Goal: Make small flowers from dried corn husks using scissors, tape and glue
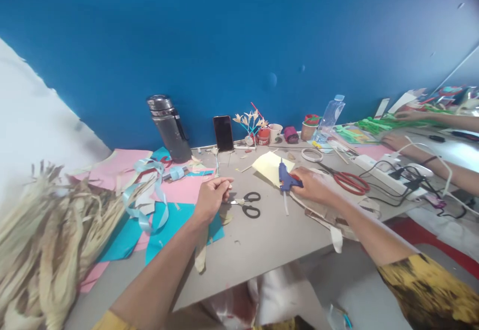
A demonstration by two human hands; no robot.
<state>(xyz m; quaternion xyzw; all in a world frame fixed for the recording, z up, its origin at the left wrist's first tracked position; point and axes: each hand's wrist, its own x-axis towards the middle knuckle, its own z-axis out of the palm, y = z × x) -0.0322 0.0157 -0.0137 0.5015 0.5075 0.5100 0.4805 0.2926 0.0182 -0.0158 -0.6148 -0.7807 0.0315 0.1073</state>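
My right hand is wrapped round the handle of a blue hot glue gun. The gun's nozzle points up and away over a pale yellow sheet of paper, and a clear glue stick sticks out of its rear. Left of it, my left hand is closed in a pinch above the table; whatever its fingertips hold is too small to make out. Black-handled scissors lie just right of that hand, their blades partly hidden by it. Below the wrist is a dry husk strip.
Dried husks are heaped at left beside blue and pink paper and a curled light-blue ribbon. A flask, phone and husk flowers line the wall. At right lie red-handled scissors, a corded power strip and another person's arms.
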